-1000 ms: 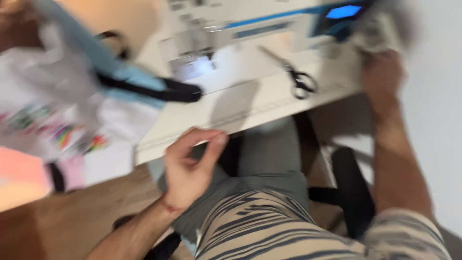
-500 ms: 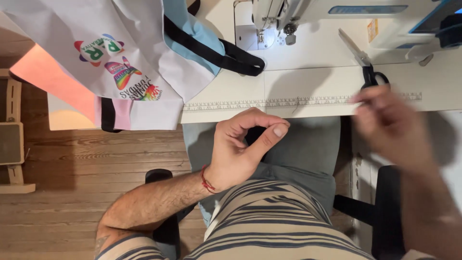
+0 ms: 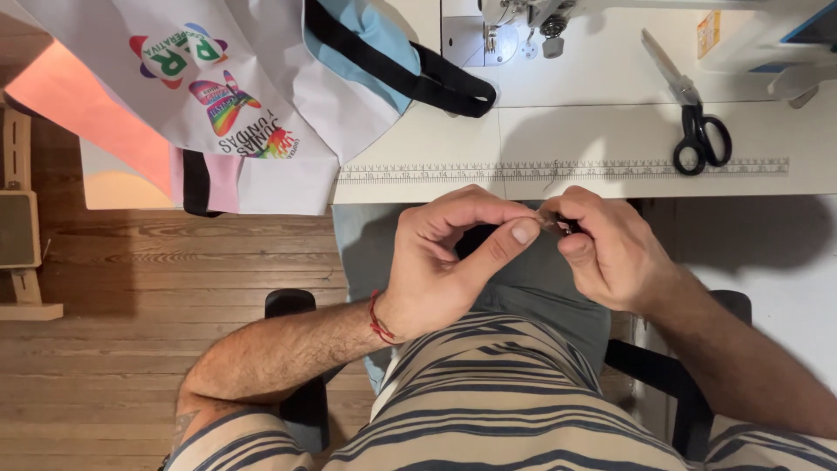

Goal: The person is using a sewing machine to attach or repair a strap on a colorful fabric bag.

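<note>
Head view looks straight down onto a tiny dark item (image 3: 554, 224) pinched where the two hands meet, just below the front edge of the white sewing table (image 3: 610, 131). Little of it shows: a small dark speck, partly hidden by fingertips, too small to tell what it is. The left hand (image 3: 453, 262) is curled, its thumb stretched out so the tip presses at the item, the other fingers bent over above it. The right hand (image 3: 606, 249) is closed nearly into a fist, thumb and forefinger nipped together on the same item. A thin red cord bracelet (image 3: 377, 318) circles the left wrist.

Both hands hover over a lap in grey cloth, with a striped beige and dark shirt (image 3: 506, 392) nearer the camera and a black chair (image 3: 292, 305) showing on either side.

Along the table's front edge runs a printed ruler strip (image 3: 567, 169), just above the hands. Farther back on the table, to the right, lie black-handled scissors (image 3: 693, 122), blades pointing away from the person. At the table's far edge the needle area of a sewing machine (image 3: 514, 26) is visible. Off the table's left end hangs a white fabric bag (image 3: 218, 96) with colourful print, a light blue panel and a black strap (image 3: 418, 78) that trails onto the tabletop. Wooden floor (image 3: 131, 288) lies to the table's left.
</note>
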